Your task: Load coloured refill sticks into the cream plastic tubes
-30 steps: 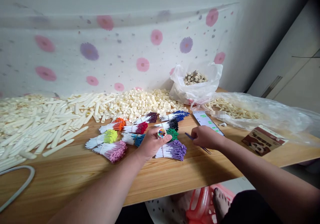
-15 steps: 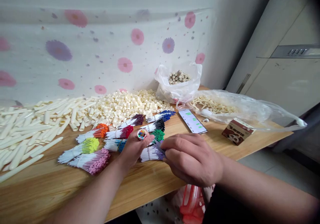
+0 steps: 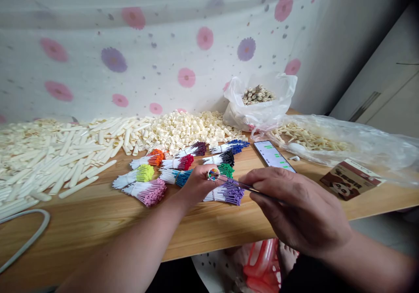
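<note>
My left hand [image 3: 196,186] is closed around a white multicolour pen barrel [image 3: 214,174], its open end facing me with several coloured refill tips showing inside. In my right hand [image 3: 299,208] is a pair of thin tweezers [image 3: 245,185], whose points reach the rim of the barrel. Whether the points grip anything I cannot tell. Around and behind my left hand lie banded bundles of refills: pink [image 3: 153,192], yellow [image 3: 144,173], orange [image 3: 155,157], red [image 3: 185,162], blue [image 3: 237,146], black [image 3: 226,157], green [image 3: 226,170] and purple [image 3: 233,192].
Cream pen tubes [image 3: 78,153] and short slotted parts [image 3: 193,127] are heaped along the wall. A white bag [image 3: 240,109] of parts, a clear bag [image 3: 330,131], a phone [image 3: 273,156] and a brown carton [image 3: 348,180] stand right. A white cable [image 3: 44,223] loops at left.
The view has turned left and the cable has come into sight. The right hand's tweezers now show along their length, with their points at the barrel's mouth. My left hand still holds the barrel.
</note>
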`<act>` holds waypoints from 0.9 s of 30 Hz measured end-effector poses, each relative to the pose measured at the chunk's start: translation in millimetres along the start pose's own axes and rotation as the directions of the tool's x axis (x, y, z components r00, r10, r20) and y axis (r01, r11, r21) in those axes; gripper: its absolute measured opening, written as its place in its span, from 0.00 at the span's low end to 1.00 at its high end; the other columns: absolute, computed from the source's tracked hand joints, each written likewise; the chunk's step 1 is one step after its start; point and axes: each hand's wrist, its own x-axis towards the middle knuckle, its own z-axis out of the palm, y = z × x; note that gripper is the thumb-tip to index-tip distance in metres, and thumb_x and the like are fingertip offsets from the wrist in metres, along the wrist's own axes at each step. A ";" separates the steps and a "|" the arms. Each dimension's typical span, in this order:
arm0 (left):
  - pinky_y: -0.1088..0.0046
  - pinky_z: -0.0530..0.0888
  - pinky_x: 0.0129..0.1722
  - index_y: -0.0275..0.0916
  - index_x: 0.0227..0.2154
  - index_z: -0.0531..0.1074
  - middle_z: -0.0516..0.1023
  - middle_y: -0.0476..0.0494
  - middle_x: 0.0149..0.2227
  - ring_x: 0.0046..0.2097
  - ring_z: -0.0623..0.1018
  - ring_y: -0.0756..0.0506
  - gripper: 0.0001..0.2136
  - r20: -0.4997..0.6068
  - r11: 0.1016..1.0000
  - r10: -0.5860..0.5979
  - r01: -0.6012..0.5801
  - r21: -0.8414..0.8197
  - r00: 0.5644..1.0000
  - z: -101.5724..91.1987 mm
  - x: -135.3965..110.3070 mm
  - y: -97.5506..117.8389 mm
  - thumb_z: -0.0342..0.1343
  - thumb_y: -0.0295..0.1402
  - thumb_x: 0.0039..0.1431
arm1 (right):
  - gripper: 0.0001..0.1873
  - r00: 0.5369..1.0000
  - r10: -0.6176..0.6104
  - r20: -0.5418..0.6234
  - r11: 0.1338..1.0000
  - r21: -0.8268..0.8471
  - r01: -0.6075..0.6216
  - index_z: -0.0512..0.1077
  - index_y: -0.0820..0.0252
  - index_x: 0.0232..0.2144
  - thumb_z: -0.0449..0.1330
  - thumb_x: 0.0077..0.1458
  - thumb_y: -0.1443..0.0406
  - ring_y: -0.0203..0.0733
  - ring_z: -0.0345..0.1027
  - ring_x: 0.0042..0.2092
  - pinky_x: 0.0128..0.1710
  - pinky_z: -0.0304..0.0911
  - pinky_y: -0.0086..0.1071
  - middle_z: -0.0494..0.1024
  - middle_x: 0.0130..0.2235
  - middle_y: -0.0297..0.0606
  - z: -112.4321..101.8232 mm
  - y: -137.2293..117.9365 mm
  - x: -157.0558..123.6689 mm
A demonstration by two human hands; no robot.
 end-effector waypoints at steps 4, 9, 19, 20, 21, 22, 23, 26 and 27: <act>0.76 0.57 0.24 0.36 0.18 0.63 0.61 0.53 0.20 0.24 0.61 0.52 0.15 0.038 0.999 0.034 -0.035 0.019 0.999 -2.8 2.3 -5.0 0.57 0.41 0.48 | 0.09 1.000 0.018 -0.001 1.000 -0.022 -0.018 0.67 0.66 0.37 0.58 0.53 0.76 0.35 0.74 0.38 0.38 0.70 0.26 0.78 0.35 0.42 1.6 -0.9 -0.3; 0.75 0.57 0.25 0.37 0.18 0.63 0.61 0.54 0.19 0.24 0.59 0.53 0.15 0.050 0.998 0.041 -0.039 -0.042 0.998 -2.0 2.5 -5.2 0.58 0.42 0.48 | 0.08 0.998 0.055 0.020 0.997 -0.063 -0.053 0.68 0.66 0.36 0.58 0.53 0.76 0.34 0.73 0.37 0.38 0.69 0.26 0.78 0.35 0.42 4.9 0.4 -2.3; 0.73 0.64 0.31 0.38 0.24 0.65 0.65 0.50 0.26 0.30 0.66 0.49 0.11 -0.070 0.961 0.245 -0.232 0.152 0.967 -0.5 2.4 -4.9 0.52 0.39 0.56 | 0.04 0.991 0.130 -0.032 0.981 -0.140 -0.133 0.68 0.64 0.35 0.57 0.55 0.74 0.33 0.73 0.35 0.37 0.69 0.23 0.79 0.33 0.40 4.4 -5.8 0.7; 0.73 0.64 0.33 0.38 0.24 0.66 0.66 0.49 0.27 0.31 0.67 0.49 0.10 -0.100 0.950 0.265 -0.242 0.197 0.959 -0.2 2.2 -4.3 0.51 0.38 0.57 | 0.04 0.990 0.138 -0.034 0.979 -0.149 -0.142 0.69 0.64 0.34 0.56 0.55 0.73 0.33 0.73 0.35 0.36 0.69 0.23 0.79 0.33 0.40 4.1 -6.5 1.6; 0.72 0.65 0.33 0.38 0.25 0.66 0.67 0.48 0.28 0.32 0.67 0.48 0.09 -0.127 0.941 0.278 -0.244 0.236 0.952 0.2 1.9 -3.9 0.51 0.37 0.57 | 0.04 0.989 0.142 -0.032 0.978 -0.151 -0.145 0.69 0.64 0.34 0.56 0.55 0.73 0.33 0.74 0.35 0.36 0.69 0.23 0.79 0.33 0.40 4.0 -7.0 2.4; 0.72 0.65 0.34 0.38 0.25 0.65 0.67 0.48 0.28 0.33 0.67 0.48 0.08 -0.146 0.935 0.282 -0.238 0.262 0.948 0.5 1.6 -3.5 0.50 0.36 0.56 | 0.04 0.990 0.138 -0.030 0.979 -0.147 -0.141 0.69 0.64 0.34 0.56 0.55 0.73 0.33 0.74 0.35 0.36 0.69 0.23 0.79 0.33 0.40 4.1 -7.3 3.0; 0.72 0.65 0.33 0.38 0.24 0.65 0.67 0.48 0.28 0.33 0.67 0.48 0.08 -0.156 0.935 0.275 -0.226 0.272 0.949 0.7 1.4 -3.2 0.51 0.35 0.56 | 0.04 0.991 0.130 -0.030 0.981 -0.141 -0.133 0.69 0.64 0.34 0.56 0.55 0.73 0.34 0.74 0.35 0.36 0.70 0.23 0.79 0.32 0.40 4.5 -7.4 3.4; 0.73 0.65 0.31 0.39 0.23 0.63 0.65 0.50 0.25 0.30 0.66 0.49 0.08 -0.139 0.955 0.221 -0.185 0.232 0.965 0.6 0.9 -2.3 0.52 0.34 0.54 | 0.04 0.995 0.095 -0.035 0.985 -0.141 -0.099 0.69 0.64 0.34 0.57 0.55 0.73 0.34 0.74 0.36 0.37 0.70 0.23 0.79 0.33 0.40 5.7 -6.6 3.3; 0.74 0.64 0.31 0.39 0.22 0.63 0.64 0.50 0.25 0.29 0.66 0.49 0.09 -0.126 0.963 0.201 -0.172 0.207 0.972 0.3 0.8 -1.8 0.52 0.35 0.54 | 0.04 0.996 0.086 -0.034 0.985 -0.144 -0.090 0.69 0.64 0.35 0.57 0.55 0.74 0.33 0.74 0.36 0.38 0.69 0.22 0.79 0.33 0.40 5.7 -6.2 3.1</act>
